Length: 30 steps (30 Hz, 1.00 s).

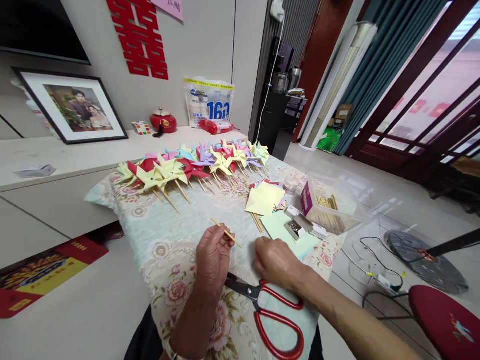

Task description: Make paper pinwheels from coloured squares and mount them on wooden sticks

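Observation:
My left hand [213, 257] pinches a thin wooden stick [226, 232] that points up and to the left over the floral cloth. My right hand [275, 262] is just to its right, knuckles up and fingers curled under; what it holds is hidden. Red-handled scissors [272, 315] lie on the cloth below both hands, blades toward my left wrist. A pale green paper sheet [279, 227] and a small open box of pins [296, 228] lie just beyond my right hand.
A row of paper pinwheels [195, 165] on sticks lines the far side of the cloth-covered table [161, 235]. Yellow paper squares [264, 199] and a clear tub of sticks [330, 207] sit at right. A red stool [446, 320] and cables lie on the floor.

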Available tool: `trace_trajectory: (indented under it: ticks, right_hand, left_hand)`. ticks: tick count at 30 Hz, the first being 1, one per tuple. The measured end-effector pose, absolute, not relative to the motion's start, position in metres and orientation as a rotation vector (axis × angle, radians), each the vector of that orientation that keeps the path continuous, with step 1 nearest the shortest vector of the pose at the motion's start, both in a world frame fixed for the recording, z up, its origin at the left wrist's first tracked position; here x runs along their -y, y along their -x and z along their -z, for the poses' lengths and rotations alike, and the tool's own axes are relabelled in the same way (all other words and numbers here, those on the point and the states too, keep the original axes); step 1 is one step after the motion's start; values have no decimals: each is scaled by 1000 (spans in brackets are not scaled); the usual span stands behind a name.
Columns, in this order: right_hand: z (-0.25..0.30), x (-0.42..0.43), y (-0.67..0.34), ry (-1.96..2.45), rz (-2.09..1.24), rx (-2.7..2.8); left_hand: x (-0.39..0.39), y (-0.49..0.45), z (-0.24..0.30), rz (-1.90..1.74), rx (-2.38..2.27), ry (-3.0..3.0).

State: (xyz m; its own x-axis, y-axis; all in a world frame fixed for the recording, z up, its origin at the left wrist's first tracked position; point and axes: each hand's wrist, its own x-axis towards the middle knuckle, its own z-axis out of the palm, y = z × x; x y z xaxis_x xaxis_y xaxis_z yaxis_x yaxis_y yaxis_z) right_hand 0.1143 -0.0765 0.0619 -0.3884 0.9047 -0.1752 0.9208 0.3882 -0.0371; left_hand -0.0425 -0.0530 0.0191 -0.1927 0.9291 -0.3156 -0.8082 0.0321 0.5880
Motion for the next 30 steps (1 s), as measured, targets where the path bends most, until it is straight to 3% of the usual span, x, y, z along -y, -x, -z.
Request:
trace_trajectory:
  ticks: [8,19,30]
  right_hand:
    - [-49,89,-188,-2342,-8,-2132]
    - [-33,88,-184,-2499,-165,-1943]
    - [-33,87,-184,-2433,-116,-1947]
  left_hand:
    - [53,39,-23,-1570,-772,-210]
    - [54,38,-24,-1538,-791,-226]
    - [53,38,-22,-1513,-803,-254]
